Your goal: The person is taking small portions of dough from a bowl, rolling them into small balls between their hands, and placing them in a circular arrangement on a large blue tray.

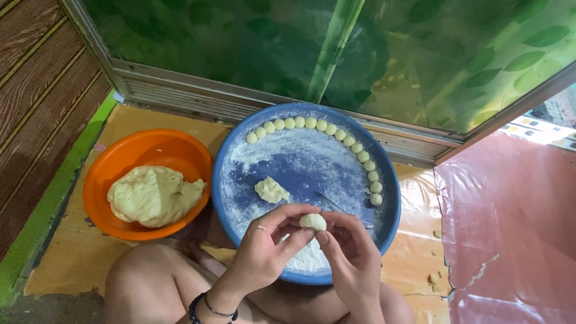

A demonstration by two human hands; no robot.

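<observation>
I have a small dough ball (312,221) pinched between the fingertips of both hands, held just above the near rim of the blue tray (391,207). My left hand (267,246) curls around it from the left, thumb and forefinger closed on the dough; my right hand (349,247) meets it from the other side, fingertips pressed to the same pale, smooth lump.

Below my hands a heap of white flour (307,256) sits on the tray, and flour is smeared in streaks over its round blue floor. A ragged, flattish piece of dough (271,190) lies near the middle. Along the far and right rim runs a curved row of small balls (342,137), all round and cream-coloured, each touching or nearly touching its neighbour (I cannot tell which for every pair).

Just left of the tray, rims almost meeting, is a glossy orange bowl (114,166) holding a big, soft, lumpy dough mass (153,194).

On my left wrist sits a dark beaded bracelet (208,322). Both vessels rest on a wrinkled yellowish mat (421,254); a torn reddish sheet (521,227) lies to the right, and a green leaf-patterned panel (373,48) in a metal frame stands behind.
</observation>
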